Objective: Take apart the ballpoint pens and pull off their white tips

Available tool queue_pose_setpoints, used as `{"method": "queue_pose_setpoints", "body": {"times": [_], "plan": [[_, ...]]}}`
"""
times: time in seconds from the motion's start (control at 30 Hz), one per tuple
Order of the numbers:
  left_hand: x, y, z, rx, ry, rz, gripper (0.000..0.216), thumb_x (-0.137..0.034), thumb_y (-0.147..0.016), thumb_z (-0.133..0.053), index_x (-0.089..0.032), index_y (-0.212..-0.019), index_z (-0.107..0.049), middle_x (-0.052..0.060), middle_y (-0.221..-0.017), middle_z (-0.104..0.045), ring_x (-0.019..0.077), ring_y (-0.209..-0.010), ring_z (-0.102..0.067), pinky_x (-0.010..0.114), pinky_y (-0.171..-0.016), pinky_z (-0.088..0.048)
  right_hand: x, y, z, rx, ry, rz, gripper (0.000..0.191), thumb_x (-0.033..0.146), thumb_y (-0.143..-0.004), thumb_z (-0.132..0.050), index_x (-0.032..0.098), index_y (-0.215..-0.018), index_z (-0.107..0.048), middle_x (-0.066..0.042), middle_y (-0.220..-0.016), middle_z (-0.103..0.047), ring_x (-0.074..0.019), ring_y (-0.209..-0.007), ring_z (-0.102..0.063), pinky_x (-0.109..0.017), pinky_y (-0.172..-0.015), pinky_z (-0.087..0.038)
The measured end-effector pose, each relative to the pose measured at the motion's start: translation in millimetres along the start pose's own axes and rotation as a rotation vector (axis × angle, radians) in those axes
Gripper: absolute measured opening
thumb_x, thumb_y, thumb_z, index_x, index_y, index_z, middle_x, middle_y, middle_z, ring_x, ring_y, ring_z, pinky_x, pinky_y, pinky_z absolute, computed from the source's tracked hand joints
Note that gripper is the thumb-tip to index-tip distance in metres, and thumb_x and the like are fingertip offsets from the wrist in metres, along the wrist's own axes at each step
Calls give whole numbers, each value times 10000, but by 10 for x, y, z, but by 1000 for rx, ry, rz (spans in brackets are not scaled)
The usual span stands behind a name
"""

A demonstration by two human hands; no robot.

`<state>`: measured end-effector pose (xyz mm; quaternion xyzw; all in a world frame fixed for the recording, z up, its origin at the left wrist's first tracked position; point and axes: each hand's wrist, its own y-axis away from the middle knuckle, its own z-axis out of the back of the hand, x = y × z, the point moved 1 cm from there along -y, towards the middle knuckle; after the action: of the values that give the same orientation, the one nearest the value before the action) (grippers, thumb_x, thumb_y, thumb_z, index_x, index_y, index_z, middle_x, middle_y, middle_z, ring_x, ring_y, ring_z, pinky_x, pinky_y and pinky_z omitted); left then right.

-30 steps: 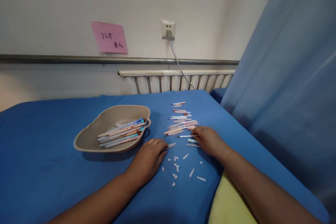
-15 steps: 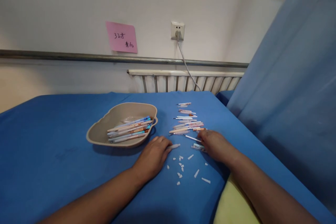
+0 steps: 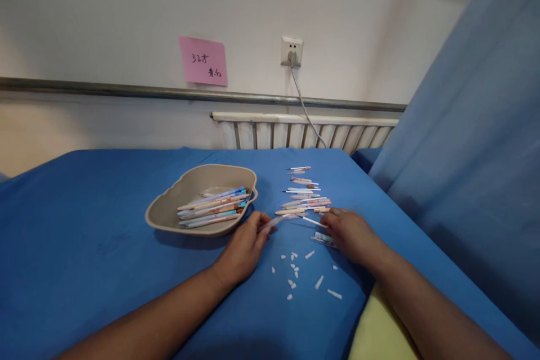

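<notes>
My left hand (image 3: 243,247) pinches a translucent whitish pen barrel (image 3: 275,221), its far end pointing right, just above the blue sheet. Between the fingers of my right hand (image 3: 354,236) is a thin white pen refill (image 3: 313,220) with a dark tip pointing left. Beyond both hands lie several loose pen barrels (image 3: 304,202) and refills in a column. Some clear pen parts (image 3: 324,238) rest beside my right hand, partly hidden by it. Nearer to me, small white tips and tapered pieces (image 3: 294,268) are scattered on the sheet.
A beige basin (image 3: 162,224) with several pens (image 3: 213,211) in it stands left of my left hand. A yellow-green cloth (image 3: 379,329) lies under my right forearm. A blue curtain (image 3: 468,124) hangs at the right, and a radiator (image 3: 295,129) lines the wall.
My left hand has raised the pen barrel off the sheet and tilted it toward the refill. My right hand stays near its place with the refill. The view has shifted slightly.
</notes>
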<state>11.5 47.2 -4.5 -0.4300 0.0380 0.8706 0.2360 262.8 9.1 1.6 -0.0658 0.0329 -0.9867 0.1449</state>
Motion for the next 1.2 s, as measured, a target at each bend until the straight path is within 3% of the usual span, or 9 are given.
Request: {"method": "queue_pose_setpoints", "body": {"times": [0.13, 0.3, 0.53, 0.67, 0.77, 0.93, 1.2], "plan": [[40, 5, -27, -27, 203, 49, 157, -329, -904, -409, -194, -958, -469, -19, -785, -516, 132, -655, -506, 240, -623, -435, 107, 49, 90, -28, -5, 60, 204, 171, -928, -410, 179, -894, -612, -68, -906, -612, -176, -857, -545, -262, -755, -347], [-23, 55, -58, 37, 257, 77, 256, -382, -845, -515, -180, -1003, -525, -35, -736, -469, 128, -649, -450, 223, -589, -389, 251, 99, 165, -26, -28, 131, 203, 183, -926, -424, 183, -917, -626, -75, -891, -597, -184, -864, -535, -270, -762, -363], [-138, 88, -72, 143, 329, 64, 222, -378, -815, -561, -158, -851, -559, -54, -658, -443, 107, -602, -400, 195, -548, -342, 390, 122, 213, 27, -12, 160, 243, 207, -944, -394, 187, -878, -627, -73, -862, -599, -188, -835, -535, -290, -760, -365], [-133, 110, -80, 157, 358, 112, 297, -361, -780, -606, -164, -983, -514, -78, -619, -371, 96, -549, -366, 187, -499, -312, 359, 125, 197, 19, -6, 158, 232, 195, -936, -402, 185, -877, -626, -72, -863, -598, -190, -835, -535, -293, -754, -362], [-133, 114, -12, 112, 259, 83, 282, -377, -831, -537, -175, -1025, -499, -46, -699, -456, 124, -631, -447, 214, -566, -375, 276, 127, 189, -19, -27, 133, 217, 188, -929, -414, 183, -913, -630, -73, -867, -596, -189, -848, -537, -285, -755, -360], [-157, 86, 124, 106, 11, 20, 335, -407, -935, -310, -184, -881, -553, 5, -796, -559, 176, -781, -528, 280, -716, -422, 181, 137, 208, -72, -39, 103, 200, 178, -923, -428, 187, -942, -627, -70, -876, -604, -185, -849, -537, -281, -758, -356], [-186, 102, 140, 145, -143, -86, 298, -364, -941, -333, -207, -947, -586, 25, -900, -630, 192, -854, -575, 274, -740, -428, 165, 128, 182, -58, -3, 125, 186, 174, -913, -447, 200, -954, -627, -66, -869, -606, -193, -858, -540, -292, -756, -339]]}}
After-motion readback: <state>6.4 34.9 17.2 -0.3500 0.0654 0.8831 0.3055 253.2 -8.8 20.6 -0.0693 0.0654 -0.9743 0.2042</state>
